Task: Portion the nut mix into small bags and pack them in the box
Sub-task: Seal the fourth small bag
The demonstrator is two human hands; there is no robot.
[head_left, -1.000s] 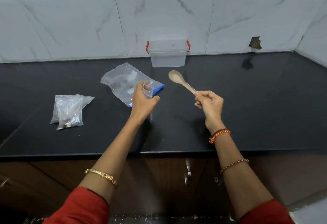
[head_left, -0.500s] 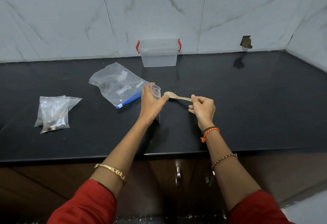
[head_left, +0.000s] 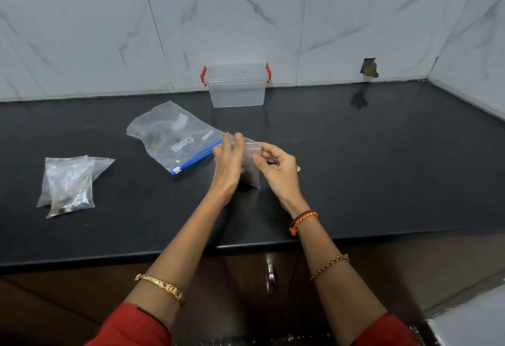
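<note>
Since a second ago the right hand point(head_left: 276, 169) has let go of the wooden spoon and come in to the small bag point(head_left: 250, 166), which the left hand point(head_left: 228, 162) has kept hold of throughout. Both sets of fingers now pinch the bag's top edge: left fingers point(head_left: 238, 140) upright at its left corner, right fingers point(head_left: 258, 158) curled on the right side of the mouth. Whether the spoon remains under the right palm I cannot tell; only a small pale glint shows just beyond it.

Hanging upright between the hands, the bag has its long axis vertical, dark nut mix at the bottom, its lower end close to the counter point(head_left: 382, 168). Sealing it looks like the step in hand. From there the lidded box point(head_left: 236, 86) lies straight ahead against the wall, roughly as near to either hand. Just left lies the big zip bag point(head_left: 175, 138); far left, two filled bags point(head_left: 68, 184).
</note>
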